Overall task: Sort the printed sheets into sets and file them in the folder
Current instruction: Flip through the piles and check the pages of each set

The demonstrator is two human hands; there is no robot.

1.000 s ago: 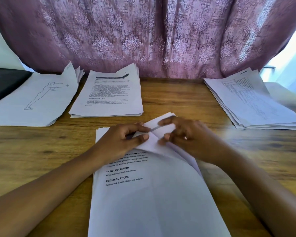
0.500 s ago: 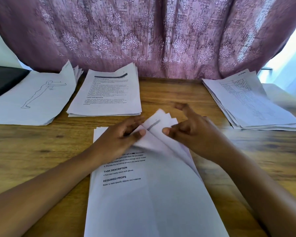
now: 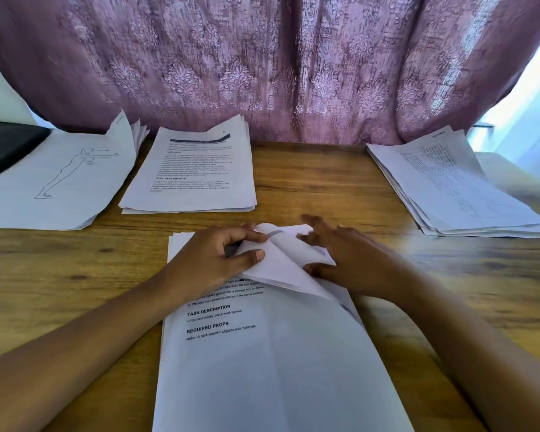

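Bare worktop (image 3: 318,182) lies open between the middle pile (image 3: 194,179) and the right pile (image 3: 455,188). The curtain (image 3: 262,73) hangs down, closing off the back edge.

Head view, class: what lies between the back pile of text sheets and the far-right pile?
Bare wooden table between the text pile and the far-right pile; the head view shows it.

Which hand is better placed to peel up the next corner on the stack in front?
Probably the right hand: its fingers are straight and free beside the lifted corners of the front stack, thumb at their edge. The left hand is busy pinching those corners.
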